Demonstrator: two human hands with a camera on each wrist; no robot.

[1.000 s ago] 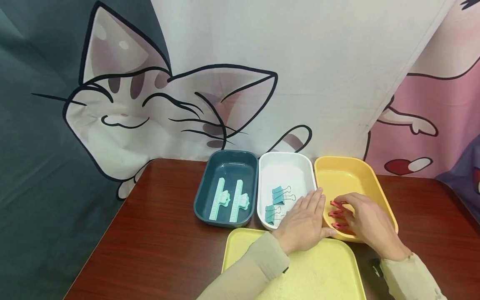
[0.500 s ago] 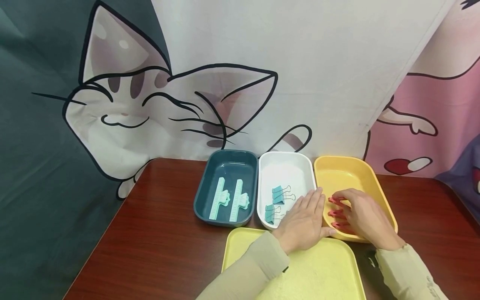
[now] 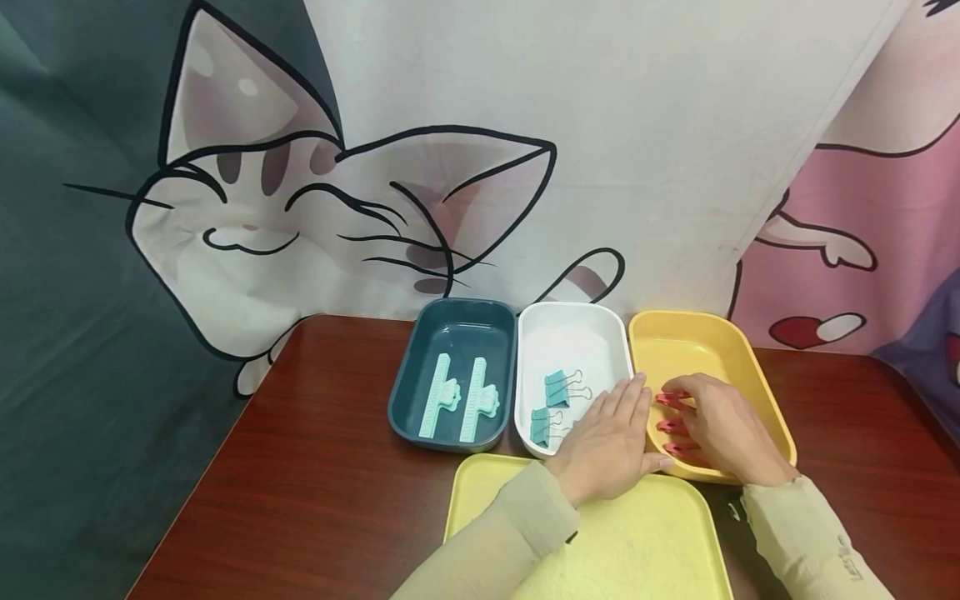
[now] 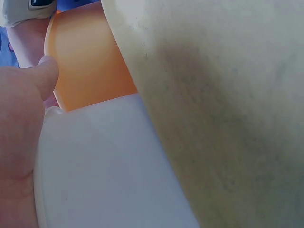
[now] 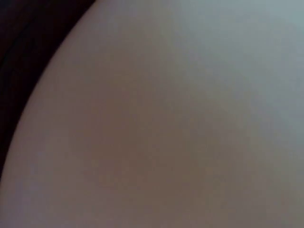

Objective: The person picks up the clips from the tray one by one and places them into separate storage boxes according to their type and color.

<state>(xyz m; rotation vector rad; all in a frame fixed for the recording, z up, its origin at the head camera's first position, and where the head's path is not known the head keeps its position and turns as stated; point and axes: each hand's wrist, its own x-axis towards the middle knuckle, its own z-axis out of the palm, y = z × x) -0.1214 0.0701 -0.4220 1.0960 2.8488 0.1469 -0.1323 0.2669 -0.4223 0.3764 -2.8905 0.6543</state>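
My left hand (image 3: 606,442) lies with straight fingers across the near corner of the white tray (image 3: 573,311), its fingertips at the side where the yellow tray (image 3: 678,321) adjoins. Its thumb touches the yellow tray's near rim. Teal binder clips (image 3: 557,389) lie in the white tray, partly covered by this hand. Reaching into the yellow tray, my right hand (image 3: 731,425) pinches the farthest red clip (image 3: 670,400) between curled fingers and thumb. Other red clips (image 3: 672,427) lie nearer in a row, their right ends hidden under the hand. The right wrist view is only a blur.
Left of the white tray stands a dark teal tray (image 3: 397,408) with two mint ruler clips (image 3: 478,400). A pale yellow flat tray (image 3: 637,550) lies in front, under the left forearm. A printed curtain (image 3: 465,75) hangs behind the brown table (image 3: 300,467).
My right hand has shifted slightly left and away from me, and the farthest red clip has moved a little with it. The left hand has stayed in place.
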